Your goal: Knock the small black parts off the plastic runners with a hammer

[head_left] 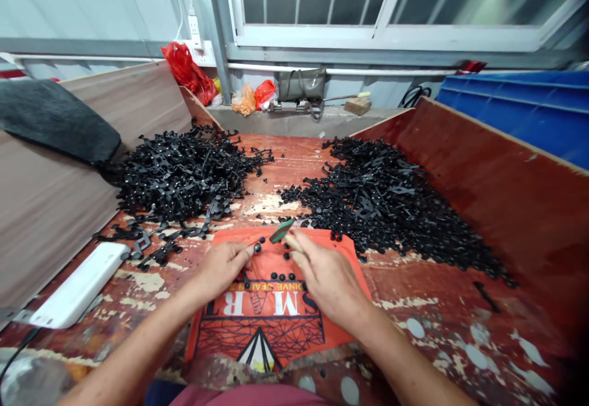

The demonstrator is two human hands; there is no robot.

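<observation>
My left hand (224,266) pinches a small black plastic part (257,248) over an orange printed cloth (267,314). My right hand (324,274) grips a small green-handled tool (281,231) whose tip points toward that part. Several loose black round pieces (278,276) lie on the cloth between my hands. A big pile of black plastic frames (179,170) lies to the left, and a pile of smaller black parts (381,203) spreads to the right.
The worn red wooden table (442,326) has raised side boards (497,179). A white power bank (76,286) lies at the left. A dark mat (50,118) hangs over the left board. Blue crates (519,102), bags and a handbag (301,84) sit at the back.
</observation>
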